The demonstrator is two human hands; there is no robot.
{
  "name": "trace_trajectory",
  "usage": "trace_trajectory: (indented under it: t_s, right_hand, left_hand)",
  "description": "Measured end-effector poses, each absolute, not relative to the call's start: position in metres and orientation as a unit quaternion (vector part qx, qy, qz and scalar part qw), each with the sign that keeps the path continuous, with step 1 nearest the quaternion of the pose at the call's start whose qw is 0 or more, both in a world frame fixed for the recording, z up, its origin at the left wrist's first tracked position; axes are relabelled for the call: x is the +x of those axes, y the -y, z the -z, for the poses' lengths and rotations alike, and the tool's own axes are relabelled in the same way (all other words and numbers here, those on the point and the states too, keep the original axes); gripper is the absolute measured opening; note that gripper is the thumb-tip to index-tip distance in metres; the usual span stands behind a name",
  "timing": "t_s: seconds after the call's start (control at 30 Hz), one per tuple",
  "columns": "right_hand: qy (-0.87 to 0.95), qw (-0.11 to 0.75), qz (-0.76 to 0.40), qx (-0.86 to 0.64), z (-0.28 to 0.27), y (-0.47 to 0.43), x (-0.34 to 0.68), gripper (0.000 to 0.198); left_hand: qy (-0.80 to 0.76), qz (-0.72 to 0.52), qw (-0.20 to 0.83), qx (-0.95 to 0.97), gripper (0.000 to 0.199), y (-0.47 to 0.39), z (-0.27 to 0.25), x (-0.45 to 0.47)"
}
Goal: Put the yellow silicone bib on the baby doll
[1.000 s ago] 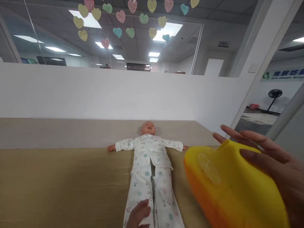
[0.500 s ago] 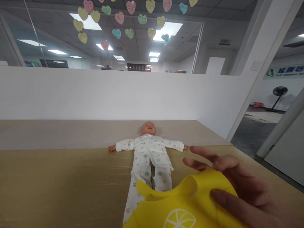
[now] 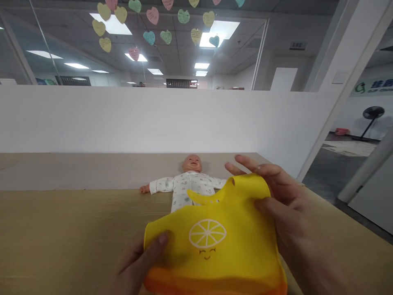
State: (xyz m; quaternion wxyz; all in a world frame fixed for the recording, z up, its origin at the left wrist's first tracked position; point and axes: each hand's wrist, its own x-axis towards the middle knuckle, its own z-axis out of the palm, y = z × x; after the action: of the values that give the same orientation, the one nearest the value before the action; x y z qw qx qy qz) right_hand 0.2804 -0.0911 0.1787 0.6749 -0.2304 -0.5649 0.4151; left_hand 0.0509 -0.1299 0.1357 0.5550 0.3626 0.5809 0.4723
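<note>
A yellow baby bib (image 3: 236, 229) with a white lemon slice, a small smiling face and an orange lower edge is held up in front of me. My left hand (image 3: 139, 262) grips its left side, thumb on the front. With thumb in front and fingers behind, my right hand (image 3: 282, 200) pinches the upper right part near the neck strap; some of its fingers stretch past the edge. Behind the bib a baby doll (image 3: 192, 164) in white patterned clothes lies on its back, arms spread. The bib covers its legs and part of its torso.
The doll lies on a wood-coloured table (image 3: 76, 237) with a greyish strip along the back. A white partition (image 3: 129, 119) with glass above rises behind it. To the right are a doorway and a black standing fan (image 3: 373, 112).
The bib has come up higher and now shows its lemon print and face fully. My left hand has come into view, holding its left side. My right hand has risen with it.
</note>
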Motion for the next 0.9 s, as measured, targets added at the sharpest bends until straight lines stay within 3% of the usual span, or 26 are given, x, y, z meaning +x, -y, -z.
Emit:
trace_trajectory:
  t_s: [0.13, 0.33, 0.7, 0.9]
  right_hand:
    - [0.576, 0.695, -0.379, -0.204, -0.185, 0.067, 0.276, 0.034]
    - [0.587, 0.713, -0.33, -0.194, -0.201, 0.027, 0.267, 0.03]
    - [0.583, 0.707, -0.305, -0.26, -0.18, -0.071, 0.27, 0.02]
    - [0.645, 0.684, -0.132, -0.315, -0.145, -0.109, 0.272, 0.018]
  left_hand:
    - [-0.465, -0.497, 0.588, 0.437, 0.041, 0.1, -0.15, 0.042]
    - [-0.413, -0.491, 0.55, 0.535, 0.02, 0.033, -0.159, 0.031]
    - [-0.441, -0.51, 0.497, 0.546, 0.026, -0.056, -0.161, 0.048]
    - [-0.449, -0.494, 0.489, 0.561, 0.028, -0.109, -0.13, 0.046]
